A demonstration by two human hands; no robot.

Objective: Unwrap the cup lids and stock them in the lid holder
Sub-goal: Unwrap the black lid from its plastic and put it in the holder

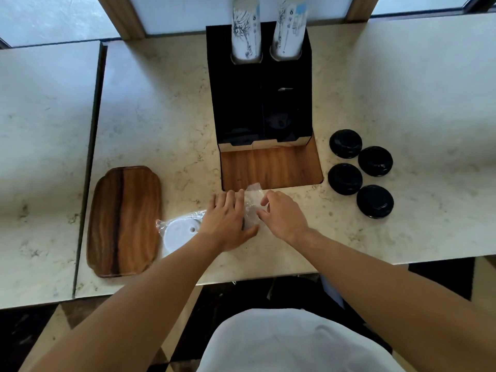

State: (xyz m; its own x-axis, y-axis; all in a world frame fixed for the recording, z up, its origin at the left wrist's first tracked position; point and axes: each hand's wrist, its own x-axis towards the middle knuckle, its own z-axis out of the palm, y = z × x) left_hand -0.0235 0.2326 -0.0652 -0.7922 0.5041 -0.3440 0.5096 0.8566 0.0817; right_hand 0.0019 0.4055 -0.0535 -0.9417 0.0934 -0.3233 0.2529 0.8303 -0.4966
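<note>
A clear plastic wrapper [251,200] lies on the counter just in front of the black lid holder [236,103]. My left hand [228,220] presses down on a wrapped dark lid, which it mostly hides. The fingers of my right hand [281,213] pinch the wrapper's right side. White lids in plastic [178,233] lie to the left, partly under my left forearm. Several unwrapped black lids [361,174] sit to the right of the holder.
Two stacks of paper cups [247,30] stand in the holder's rear slots. A wooden tray [124,221] lies at the left, and a wooden board [271,167] is under the holder's front. The counter's front edge is close to my body.
</note>
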